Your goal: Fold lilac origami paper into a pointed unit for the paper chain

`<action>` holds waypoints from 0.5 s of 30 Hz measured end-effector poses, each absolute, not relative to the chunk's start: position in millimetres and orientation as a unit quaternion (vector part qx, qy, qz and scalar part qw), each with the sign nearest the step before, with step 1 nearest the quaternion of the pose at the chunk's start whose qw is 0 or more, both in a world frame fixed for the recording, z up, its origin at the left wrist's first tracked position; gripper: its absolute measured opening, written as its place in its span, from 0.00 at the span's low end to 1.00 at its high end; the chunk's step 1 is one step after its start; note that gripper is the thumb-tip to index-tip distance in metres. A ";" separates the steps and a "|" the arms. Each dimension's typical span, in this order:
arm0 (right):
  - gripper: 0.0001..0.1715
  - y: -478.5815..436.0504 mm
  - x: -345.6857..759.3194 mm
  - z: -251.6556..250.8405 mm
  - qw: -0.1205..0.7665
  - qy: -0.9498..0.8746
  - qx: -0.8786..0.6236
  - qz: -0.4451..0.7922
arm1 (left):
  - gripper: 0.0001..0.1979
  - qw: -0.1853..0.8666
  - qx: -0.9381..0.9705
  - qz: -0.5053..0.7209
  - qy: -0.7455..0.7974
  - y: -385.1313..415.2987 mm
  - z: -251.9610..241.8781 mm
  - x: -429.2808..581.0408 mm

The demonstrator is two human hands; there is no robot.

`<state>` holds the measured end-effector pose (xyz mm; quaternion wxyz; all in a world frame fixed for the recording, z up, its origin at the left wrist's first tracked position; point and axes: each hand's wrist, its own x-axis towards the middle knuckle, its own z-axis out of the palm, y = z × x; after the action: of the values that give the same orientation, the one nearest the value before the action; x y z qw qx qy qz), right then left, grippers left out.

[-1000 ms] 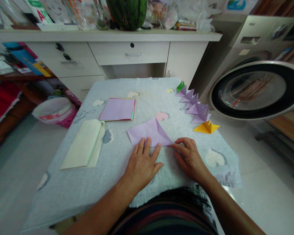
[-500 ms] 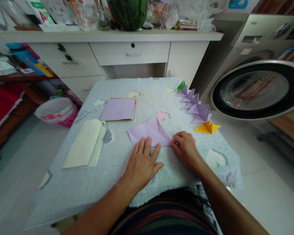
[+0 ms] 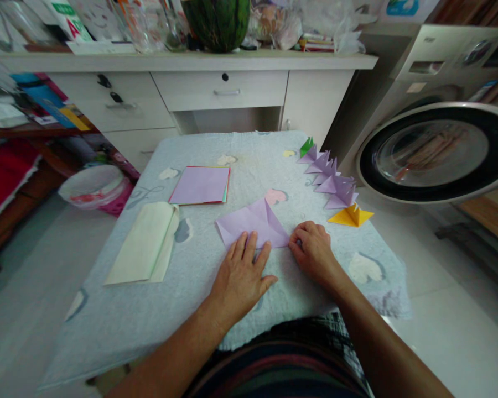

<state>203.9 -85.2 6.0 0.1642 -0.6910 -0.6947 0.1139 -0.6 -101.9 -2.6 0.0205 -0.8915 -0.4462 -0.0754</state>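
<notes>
A partly folded sheet of purple origami paper (image 3: pixel 255 219) lies on the cloth-covered table in front of me. My left hand (image 3: pixel 243 271) rests flat on its near edge, fingers spread. At the sheet's right corner, my right hand (image 3: pixel 311 246) is closed in a pinch on the paper. Beyond my right hand stands a row of folded paper pieces: a yellow one (image 3: pixel 351 216) nearest, several purple ones (image 3: pixel 330 178) behind it, and a green one (image 3: pixel 306 146) at the far end.
A stack of square coloured paper (image 3: pixel 201 185) with purple on top lies at the back left. Nearer is a folded pale green sheet (image 3: pixel 143 243). A washing machine (image 3: pixel 431 72) with its door open stands right; a white cabinet (image 3: pixel 228 88) is behind the table.
My right hand has shifted very slightly left at the paper's corner. My left hand and the other papers look the same.
</notes>
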 end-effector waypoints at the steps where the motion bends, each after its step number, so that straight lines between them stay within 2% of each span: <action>1: 0.08 -85.1 203.7 6.1 0.160 -0.695 -0.692 0.114 | 0.34 0.022 -0.892 -0.075 -0.446 -101.7 -2.7 -0.6; 15: 0.08 -89.6 197.6 9.3 0.165 -0.689 -0.699 0.094 | 0.36 0.024 -0.893 -0.077 -0.443 -101.2 -4.0 2.0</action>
<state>197.6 -89.6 9.3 0.1654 -0.6989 -0.6894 0.0945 2.0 -101.2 -4.0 0.0238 -0.8931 -0.4426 -0.0765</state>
